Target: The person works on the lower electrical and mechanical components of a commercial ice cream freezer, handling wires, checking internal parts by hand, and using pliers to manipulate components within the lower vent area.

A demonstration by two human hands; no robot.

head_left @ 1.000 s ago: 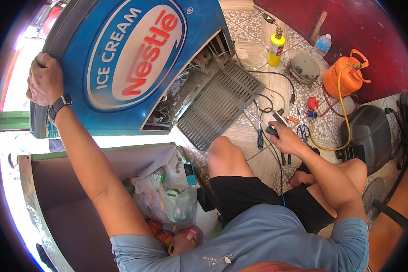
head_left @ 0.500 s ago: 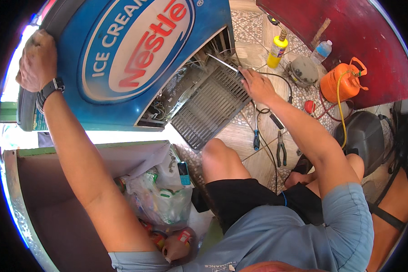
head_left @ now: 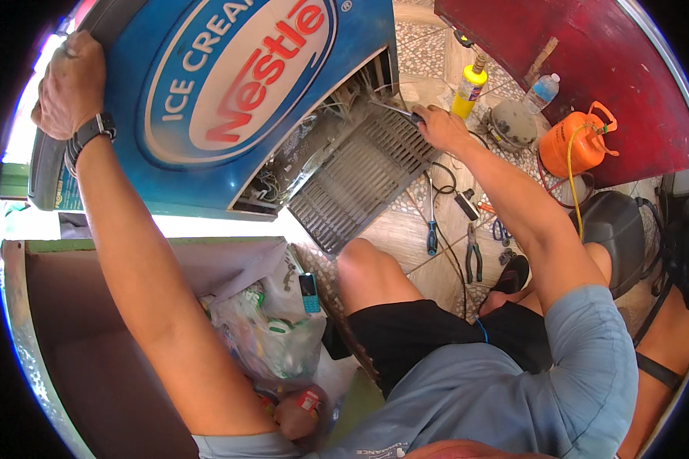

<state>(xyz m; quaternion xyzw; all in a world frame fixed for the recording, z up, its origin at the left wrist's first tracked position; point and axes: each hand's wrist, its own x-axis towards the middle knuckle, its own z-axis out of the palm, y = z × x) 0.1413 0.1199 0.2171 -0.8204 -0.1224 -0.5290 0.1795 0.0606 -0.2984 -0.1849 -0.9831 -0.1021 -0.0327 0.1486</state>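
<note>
bright daylight; white glare at left; edges bowed; corners black

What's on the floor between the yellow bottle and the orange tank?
In the head view, a round grey thing sits between the yellow bottle and the orange tank; I can't tell what it is.

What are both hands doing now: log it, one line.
Left hand: gripping edge of blue cabinet | Right hand: holding screwdriver near grille | Pliers: on floor
</note>
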